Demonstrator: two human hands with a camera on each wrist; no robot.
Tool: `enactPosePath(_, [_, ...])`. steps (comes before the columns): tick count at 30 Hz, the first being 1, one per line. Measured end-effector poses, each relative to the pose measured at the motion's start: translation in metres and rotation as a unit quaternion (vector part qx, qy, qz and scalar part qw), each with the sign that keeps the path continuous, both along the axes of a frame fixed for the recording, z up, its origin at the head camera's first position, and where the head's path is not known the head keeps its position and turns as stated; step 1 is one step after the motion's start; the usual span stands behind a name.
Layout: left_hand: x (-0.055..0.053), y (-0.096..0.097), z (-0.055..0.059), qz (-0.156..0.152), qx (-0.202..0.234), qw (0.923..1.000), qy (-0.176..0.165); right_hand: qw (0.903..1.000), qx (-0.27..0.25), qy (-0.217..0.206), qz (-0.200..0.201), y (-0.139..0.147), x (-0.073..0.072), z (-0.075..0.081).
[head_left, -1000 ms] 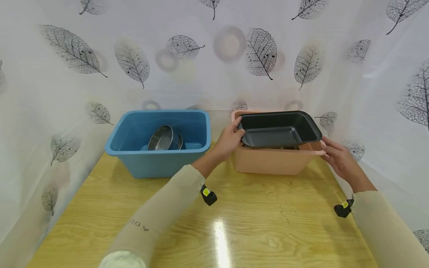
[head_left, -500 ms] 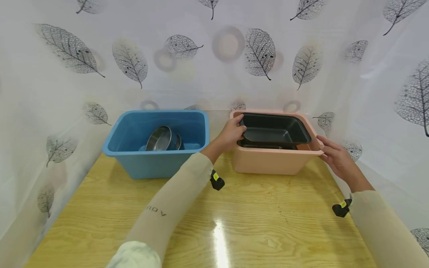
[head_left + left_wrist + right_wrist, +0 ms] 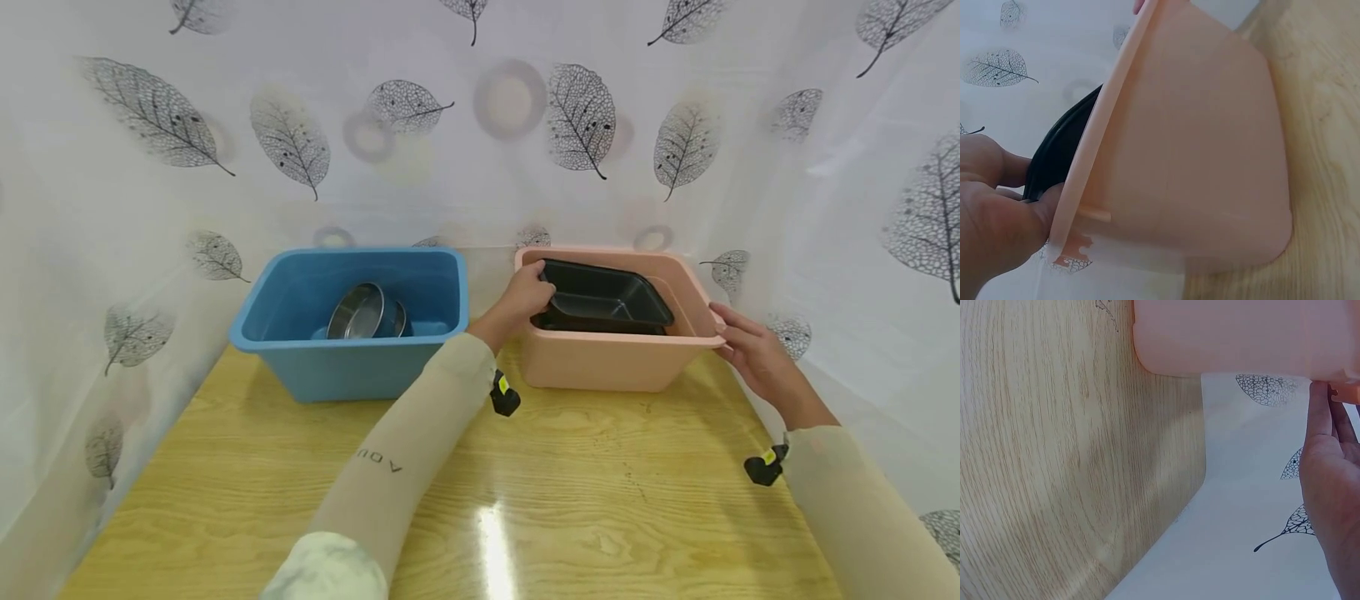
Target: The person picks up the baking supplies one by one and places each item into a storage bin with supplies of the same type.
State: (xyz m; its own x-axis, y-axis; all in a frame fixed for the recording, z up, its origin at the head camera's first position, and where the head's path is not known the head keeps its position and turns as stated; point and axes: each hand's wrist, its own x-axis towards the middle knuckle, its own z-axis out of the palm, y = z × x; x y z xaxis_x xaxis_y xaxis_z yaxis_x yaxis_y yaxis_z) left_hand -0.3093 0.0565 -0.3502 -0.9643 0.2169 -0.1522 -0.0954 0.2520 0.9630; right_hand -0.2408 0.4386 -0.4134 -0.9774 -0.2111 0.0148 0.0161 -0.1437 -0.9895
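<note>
My left hand (image 3: 521, 296) pinches the left end of a black loaf pan (image 3: 600, 292), thumb and fingers at its rim. The pan sits tilted inside the pink plastic tub (image 3: 600, 358), its right end lower. Another dark edge shows beneath it, mostly hidden by the tub's front wall. In the left wrist view, the hand (image 3: 997, 212) holds the dark pan (image 3: 1063, 140) close beside the tub's rim. My right hand (image 3: 757, 350) holds the tub's right rim, with extended fingers (image 3: 1319, 406) right at the rim in the right wrist view.
A blue plastic tub (image 3: 337, 367) stands to the left, with round metal tins (image 3: 360, 312) inside. Both tubs stand near the back of a wooden table (image 3: 570, 483), against a white leaf-printed sheet (image 3: 420, 183). The table's right edge runs close by my right arm.
The black pan has gone from above the pink tub down into it, its right end shifting left and dropping. My left hand moved with it; my right hand stayed at the rim.
</note>
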Motion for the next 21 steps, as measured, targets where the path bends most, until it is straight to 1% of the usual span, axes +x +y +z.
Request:
enactPosePath(4, [-0.002,0.006,-0.001,-0.001,-0.016,0.9998,0.008,1.0,-0.005,0.001,0.0,0.0,0.0,0.0])
enactPosePath(6, [-0.003,0.01,-0.002,-0.008,-0.016,0.9997,0.017,1.0,-0.006,0.002,-0.001,0.001,0.0,0.0])
enactPosePath(10, [-0.009,0.015,-0.007,-0.01,-0.006,0.9996,0.025,1.0,-0.005,0.003,0.002,0.0,-0.001,0.0])
enactPosePath(13, [-0.012,0.018,-0.008,-0.004,-0.001,0.9998,0.02,1.0,-0.008,0.002,0.005,-0.001,-0.001,0.0])
enactPosePath(17, [-0.015,0.021,-0.009,-0.003,-0.012,0.9999,0.009,0.9999,-0.011,0.003,0.004,0.0,-0.001,0.0])
enactPosePath(19, [-0.016,0.022,-0.01,-0.007,-0.014,0.9999,0.006,1.0,-0.006,0.003,0.003,0.0,0.0,0.0])
enactPosePath(21, [-0.017,0.023,-0.012,-0.011,-0.013,0.9998,0.01,1.0,0.001,0.002,0.001,0.0,0.001,0.0])
